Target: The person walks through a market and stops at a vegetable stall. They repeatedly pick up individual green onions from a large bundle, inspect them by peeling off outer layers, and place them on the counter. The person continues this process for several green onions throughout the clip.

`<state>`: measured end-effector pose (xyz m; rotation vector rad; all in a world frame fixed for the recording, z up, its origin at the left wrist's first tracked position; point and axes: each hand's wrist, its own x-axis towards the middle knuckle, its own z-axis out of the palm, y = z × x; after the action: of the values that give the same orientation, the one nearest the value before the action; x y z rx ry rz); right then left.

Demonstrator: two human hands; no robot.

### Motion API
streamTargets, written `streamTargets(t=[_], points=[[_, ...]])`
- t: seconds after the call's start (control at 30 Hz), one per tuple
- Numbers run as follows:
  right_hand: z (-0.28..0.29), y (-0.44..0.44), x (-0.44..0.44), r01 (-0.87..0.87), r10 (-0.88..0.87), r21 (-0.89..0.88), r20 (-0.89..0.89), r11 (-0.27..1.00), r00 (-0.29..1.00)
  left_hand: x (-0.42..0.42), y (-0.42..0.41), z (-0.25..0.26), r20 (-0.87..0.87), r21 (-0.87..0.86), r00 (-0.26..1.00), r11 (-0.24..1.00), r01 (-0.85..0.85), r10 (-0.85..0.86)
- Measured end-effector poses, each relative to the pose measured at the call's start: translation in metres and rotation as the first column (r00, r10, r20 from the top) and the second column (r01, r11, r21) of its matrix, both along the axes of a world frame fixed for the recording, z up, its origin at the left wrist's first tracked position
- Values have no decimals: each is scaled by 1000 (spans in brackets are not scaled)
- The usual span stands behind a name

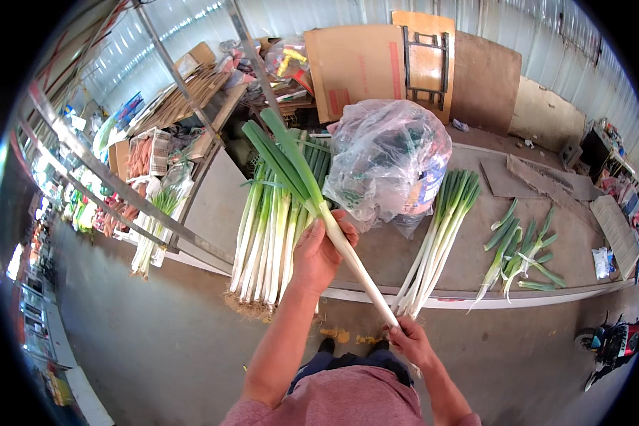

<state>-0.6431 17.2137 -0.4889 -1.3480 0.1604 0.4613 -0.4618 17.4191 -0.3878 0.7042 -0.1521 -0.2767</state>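
A long green onion (pixel 351 253) slants across the middle of the view, its green leaves at the upper left. My left hand (pixel 322 250) grips its stalk just below the leaves. Around its white lower end, near the root, my right hand (pixel 407 338) is closed. Behind my left hand, a large bundle of green onions (pixel 263 239) lies on the table with roots over the front edge. A smaller pile of green onions (pixel 437 242) lies to the right, roots towards me. Farther right are loose torn green leaves (pixel 511 255).
A stuffed clear plastic bag (pixel 388 160) stands on the table (pixel 373 266) between the onion piles. Metal bars (pixel 154 213) curve past at the left, with a crate of carrot-like roots (pixel 148 154) beyond. Cardboard pieces (pixel 543 181) lie at the back right. A wheeled vehicle (pixel 612 341) is on the floor.
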Motion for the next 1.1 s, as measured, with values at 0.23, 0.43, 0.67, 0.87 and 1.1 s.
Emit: streamTargets(t=[0.23,0.43,0.67,0.87,1.1], points=[[-14,85,6,45,-32,-70,173,997,984,-33,63,-15,-35,279,998,958,61,-53],[-32,169,18,-1,43,-246,167,969,985,-65,150,-20,197,351,978,937,-3,-71],[-57,244,15,38,69,-479,205,877,976,-99,235,-22,235,168,970,980,-104,62],[-30,280,14,53,240,-648,356,760,903,-126,262,-47,91,195,980,962,-192,177],[-72,268,11,-128,316,-464,353,876,881,-129,350,-33,-296,-56,619,634,-771,727]])
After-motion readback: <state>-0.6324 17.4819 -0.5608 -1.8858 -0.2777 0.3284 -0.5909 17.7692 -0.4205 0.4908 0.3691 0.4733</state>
